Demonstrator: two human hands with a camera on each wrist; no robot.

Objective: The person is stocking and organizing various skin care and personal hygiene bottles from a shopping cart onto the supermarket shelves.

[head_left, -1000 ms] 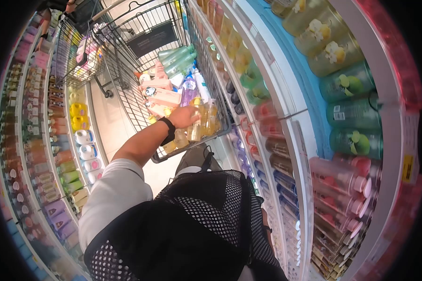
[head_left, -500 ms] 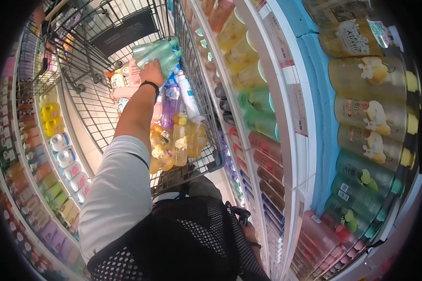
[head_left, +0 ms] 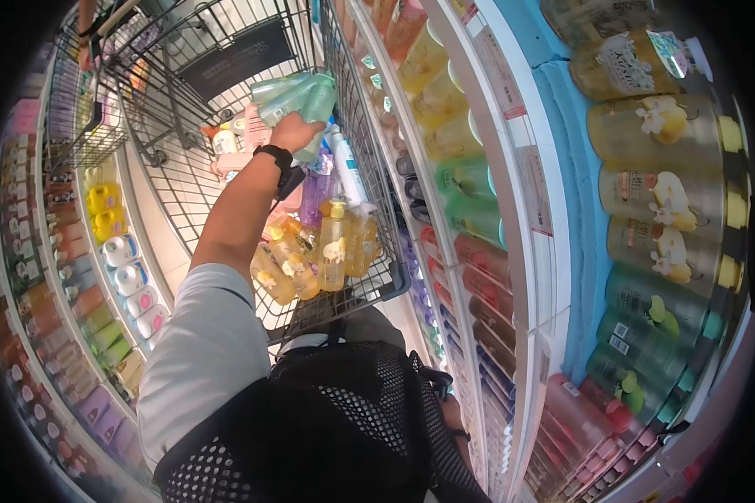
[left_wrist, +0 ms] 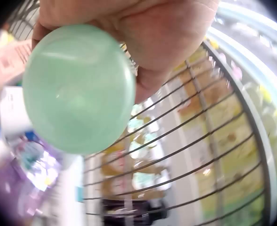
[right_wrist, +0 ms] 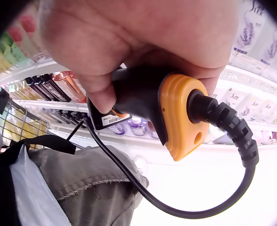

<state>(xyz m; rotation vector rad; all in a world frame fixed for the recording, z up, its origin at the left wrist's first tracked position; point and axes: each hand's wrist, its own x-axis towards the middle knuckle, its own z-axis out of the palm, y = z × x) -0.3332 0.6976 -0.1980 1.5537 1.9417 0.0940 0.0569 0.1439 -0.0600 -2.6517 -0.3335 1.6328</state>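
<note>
"Green bottle (left_wrist: 79,89) first: where is it on your feeds?"

"Within the sides of the wire cart (head_left: 393,283), toward the end away from the person, just beside other green bottles (head_left: 283,90). On my left wrist feed its round base faces the lens. I can't tell whether it rests on the load or is lifted off."

"And the left hand (left_wrist: 138,33)?"

"Grasping that bottle, fingers curled round it. My head feed shows the bare forearm reaching in over the cart, a black band at the wrist."

"What lies around it?"

"Pink packs (head_left: 254,126) on one side, a purple pack (head_left: 314,197) and a white bottle (head_left: 347,172) on the other. Nearest the person I see yellow pump bottles (head_left: 333,251)."

"Right hand (right_wrist: 143,37)?"

"Clasped round a black-and-orange device (right_wrist: 183,122). A dark cable (right_wrist: 249,150) leaves its end and loops in front of the grey-brown trousers (right_wrist: 86,183). On the head feed I get only part of that hand, beside the black mesh bag (head_left: 285,423)."

"Beyond the cart?"

"White-edged shelves (head_left: 545,151) on its right, with yellow, green and pink bottles in rows."
</note>
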